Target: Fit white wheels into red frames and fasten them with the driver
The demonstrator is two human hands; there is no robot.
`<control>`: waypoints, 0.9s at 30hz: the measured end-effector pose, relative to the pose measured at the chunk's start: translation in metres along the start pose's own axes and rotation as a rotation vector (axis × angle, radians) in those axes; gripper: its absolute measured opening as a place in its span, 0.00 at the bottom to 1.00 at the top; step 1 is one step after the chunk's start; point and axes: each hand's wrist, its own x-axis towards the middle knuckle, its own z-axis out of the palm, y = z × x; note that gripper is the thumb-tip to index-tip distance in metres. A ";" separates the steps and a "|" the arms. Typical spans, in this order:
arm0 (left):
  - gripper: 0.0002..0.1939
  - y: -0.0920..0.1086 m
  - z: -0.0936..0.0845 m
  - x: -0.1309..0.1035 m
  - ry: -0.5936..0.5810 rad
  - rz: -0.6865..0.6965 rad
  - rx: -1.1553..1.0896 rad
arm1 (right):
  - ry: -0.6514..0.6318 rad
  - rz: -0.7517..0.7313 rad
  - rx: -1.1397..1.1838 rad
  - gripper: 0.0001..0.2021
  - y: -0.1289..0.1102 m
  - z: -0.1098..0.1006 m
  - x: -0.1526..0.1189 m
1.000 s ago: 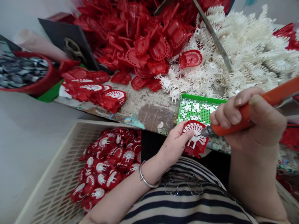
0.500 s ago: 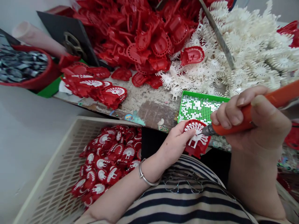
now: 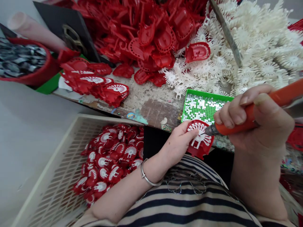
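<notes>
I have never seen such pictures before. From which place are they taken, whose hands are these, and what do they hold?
There is no robot: these are a person's bare hands, and every picture comes from one head-worn camera looking forward and down. The left hand holds a red plastic piece with a white fan-shaped part on its face. The right hand grips an orange tool, its tip pointed at that part. On the worn table lie a red heap, a white heap and a green tray of small shiny bits. Lower left, a pale basket holds more red-and-white pieces.
</notes>
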 end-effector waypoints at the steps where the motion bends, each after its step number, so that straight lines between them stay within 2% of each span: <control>1: 0.07 0.000 0.000 0.000 0.002 -0.004 -0.007 | 0.001 0.003 -0.008 0.14 0.000 0.000 0.000; 8: 0.07 0.001 0.000 -0.002 0.012 -0.043 -0.036 | 0.003 0.001 -0.031 0.13 0.002 0.001 -0.001; 19: 0.08 0.000 0.000 0.000 0.024 -0.028 -0.002 | 0.003 0.003 -0.060 0.14 0.000 0.004 -0.003; 27: 0.09 -0.003 -0.002 0.001 0.014 -0.029 -0.008 | 0.023 0.005 -0.064 0.10 0.002 0.006 -0.007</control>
